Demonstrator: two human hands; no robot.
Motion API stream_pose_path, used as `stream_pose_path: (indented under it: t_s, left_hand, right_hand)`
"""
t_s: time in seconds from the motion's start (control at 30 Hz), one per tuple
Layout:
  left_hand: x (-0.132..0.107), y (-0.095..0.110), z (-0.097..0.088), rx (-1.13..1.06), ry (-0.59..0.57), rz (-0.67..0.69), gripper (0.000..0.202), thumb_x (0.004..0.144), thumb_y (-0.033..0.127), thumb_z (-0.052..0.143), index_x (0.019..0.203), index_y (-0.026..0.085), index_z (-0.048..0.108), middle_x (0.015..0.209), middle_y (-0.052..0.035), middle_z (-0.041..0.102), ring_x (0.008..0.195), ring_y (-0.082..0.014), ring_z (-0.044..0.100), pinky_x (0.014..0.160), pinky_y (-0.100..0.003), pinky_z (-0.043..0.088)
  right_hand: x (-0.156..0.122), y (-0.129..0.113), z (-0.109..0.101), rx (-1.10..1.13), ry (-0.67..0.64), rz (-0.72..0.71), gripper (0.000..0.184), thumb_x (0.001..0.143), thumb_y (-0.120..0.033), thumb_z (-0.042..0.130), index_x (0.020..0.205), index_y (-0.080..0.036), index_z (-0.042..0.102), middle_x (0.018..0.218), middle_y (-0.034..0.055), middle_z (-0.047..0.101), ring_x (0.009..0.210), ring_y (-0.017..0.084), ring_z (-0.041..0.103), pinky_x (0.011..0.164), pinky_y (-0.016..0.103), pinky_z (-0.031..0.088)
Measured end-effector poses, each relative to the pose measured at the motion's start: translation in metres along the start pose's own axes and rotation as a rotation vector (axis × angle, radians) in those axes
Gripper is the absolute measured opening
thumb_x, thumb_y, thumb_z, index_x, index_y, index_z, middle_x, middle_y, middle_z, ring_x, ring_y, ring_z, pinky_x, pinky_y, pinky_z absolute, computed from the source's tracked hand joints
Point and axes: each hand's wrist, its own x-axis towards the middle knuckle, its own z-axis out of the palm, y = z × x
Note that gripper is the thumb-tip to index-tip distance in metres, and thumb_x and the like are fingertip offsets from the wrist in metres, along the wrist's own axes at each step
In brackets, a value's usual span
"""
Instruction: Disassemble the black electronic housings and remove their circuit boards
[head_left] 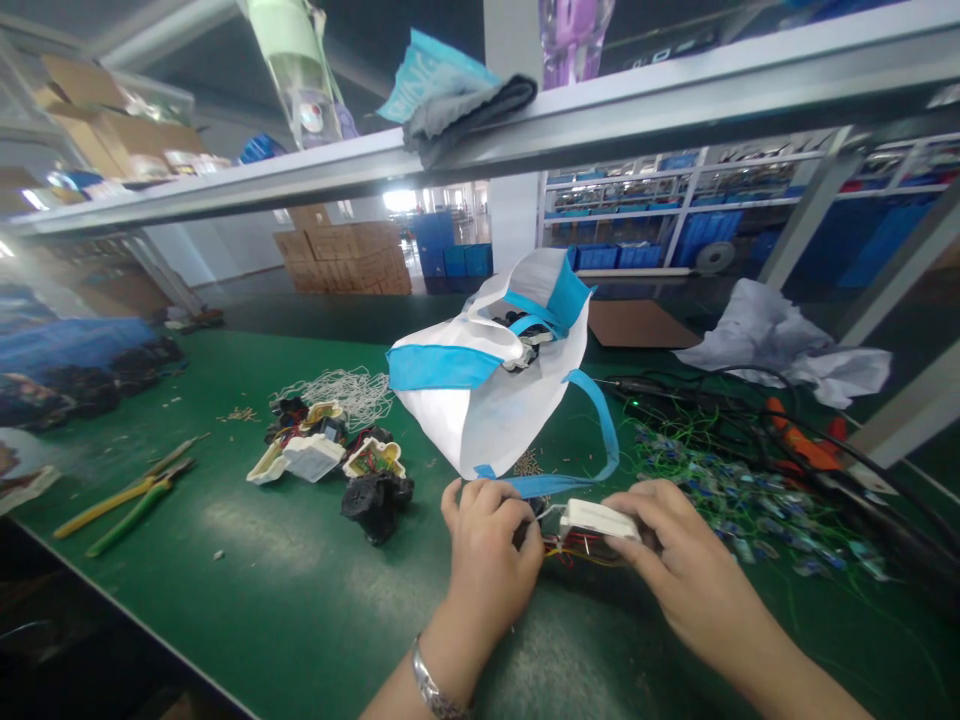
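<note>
My right hand (671, 545) pinches a white plastic housing (596, 518) between thumb and fingers. Thin red and yellow wires (570, 553) run beneath the housing toward my left hand (491, 535). That hand, with a bracelet at its wrist, is curled closed; a dark edge shows by its fingers, but what they grip is mostly hidden. Just behind both hands stands a white bag (495, 425) with blue trim and handles, dark parts inside it. To the left lie opened white housings (315, 457) with wires and a black part (375, 505).
A yellow-handled tool (112, 508) and green-handled pliers (135, 520) lie at left. White cords (337, 395) are heaped behind the housings. At right are small bluish pieces with green wires (757, 490), black cables, an orange tool (799, 440) and crumpled white sheeting (787, 340). A shelf (637, 115) crosses above.
</note>
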Motion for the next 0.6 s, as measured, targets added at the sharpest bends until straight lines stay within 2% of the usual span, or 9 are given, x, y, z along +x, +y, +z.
stream_pose_path:
  t_s: [0.13,0.23,0.33,0.5,0.6]
  left_hand:
    - [0.017,0.007,-0.010,0.183,-0.169,0.008,0.012,0.073,0.022,0.052,0.063,0.020,0.058,0.074,0.0000,0.057,0.079,-0.0178,0.049,0.079,-0.038,0.030]
    - [0.037,0.011,-0.013,0.344,-0.354,0.101,0.016,0.075,0.025,0.048,0.065,0.019,0.060,0.072,-0.0034,0.057,0.075,-0.0202,0.051,0.069,-0.035,0.036]
    - [0.052,0.017,-0.013,0.421,-0.501,0.202,0.015,0.072,0.021,0.047,0.068,0.017,0.060,0.074,-0.0065,0.058,0.072,-0.0206,0.053,0.063,-0.033,0.039]
    - [0.056,0.025,-0.012,0.420,-0.590,0.294,0.012,0.066,0.015,0.049,0.067,0.016,0.061,0.075,-0.0069,0.059,0.074,-0.0214,0.056,0.065,-0.033,0.042]
    - [0.059,0.027,-0.012,0.432,-0.612,0.245,0.016,0.069,0.013,0.046,0.072,0.014,0.062,0.078,-0.0102,0.061,0.074,-0.0232,0.058,0.067,-0.035,0.044]
  right_hand:
    - [-0.001,-0.007,-0.004,-0.047,-0.042,-0.156,0.019,0.078,-0.015,0.037,0.090,-0.017,0.052,0.090,0.0068,0.042,0.079,0.018,0.049,0.066,0.030,0.044]
    - [-0.003,-0.012,-0.006,-0.109,-0.096,-0.231,0.023,0.077,-0.010,0.033,0.088,-0.016,0.053,0.091,0.0078,0.042,0.073,0.017,0.050,0.061,0.029,0.045]
    - [-0.006,-0.012,-0.006,-0.209,-0.093,-0.255,0.028,0.077,-0.007,0.030,0.090,-0.016,0.053,0.096,0.0094,0.042,0.068,0.016,0.050,0.058,0.028,0.044]
    - [-0.007,-0.004,-0.006,-0.367,-0.035,-0.303,0.032,0.079,-0.006,0.025,0.093,-0.013,0.053,0.102,0.0132,0.042,0.069,0.017,0.050,0.060,0.030,0.045]
    - [-0.007,-0.001,-0.006,-0.383,0.051,-0.386,0.028,0.081,-0.006,0.027,0.093,-0.010,0.052,0.097,0.0139,0.044,0.071,0.018,0.051,0.060,0.030,0.046]
